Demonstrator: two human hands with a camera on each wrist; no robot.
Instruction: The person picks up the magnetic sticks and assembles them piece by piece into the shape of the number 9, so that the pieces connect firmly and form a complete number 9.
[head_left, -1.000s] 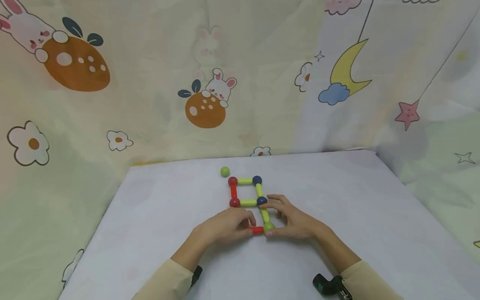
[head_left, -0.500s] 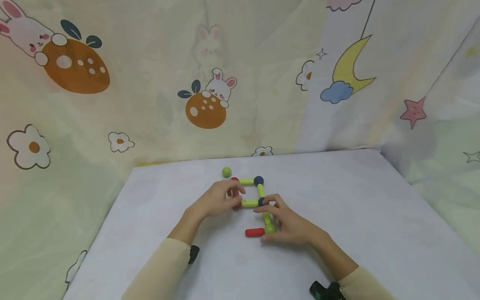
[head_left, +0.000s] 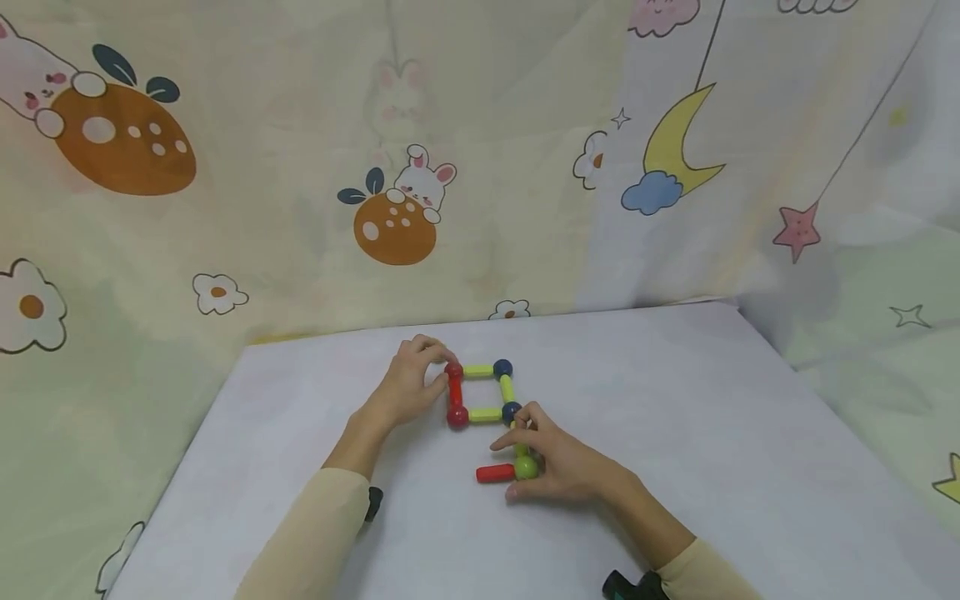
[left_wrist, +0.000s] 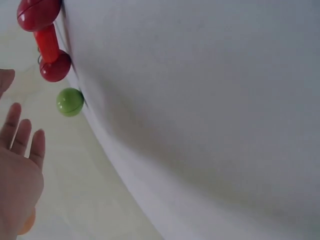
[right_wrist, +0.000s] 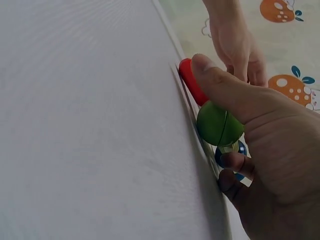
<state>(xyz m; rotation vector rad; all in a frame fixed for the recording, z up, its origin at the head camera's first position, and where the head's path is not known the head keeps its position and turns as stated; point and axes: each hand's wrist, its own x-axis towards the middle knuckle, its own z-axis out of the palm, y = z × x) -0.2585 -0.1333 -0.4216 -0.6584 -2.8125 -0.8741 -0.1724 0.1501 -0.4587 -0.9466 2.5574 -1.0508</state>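
A square of magnetic sticks and balls lies on the table, with a red stick (head_left: 456, 392) between two red balls (head_left: 457, 417) on its left and blue balls (head_left: 502, 368) on its right. From it a yellow-green stick (head_left: 522, 448) leads to a green ball (head_left: 527, 467), which has another red stick (head_left: 495, 473) attached. My left hand (head_left: 408, 379) is beside the far red ball, fingers spread. A loose green ball (left_wrist: 70, 102) shows near its fingers in the left wrist view, hidden in the head view. My right hand (head_left: 562, 462) loosely cups the attached green ball, fingertips near the close blue ball.
The white table (head_left: 675, 417) meets a printed cloth backdrop (head_left: 510, 208) along its far edge. Dark wrist devices (head_left: 633, 585) sit at both sleeves.
My left hand has left the near red stick and moved away, past the square's left side to its far corner. My right hand stays by the green ball, its thumb slightly farther off.
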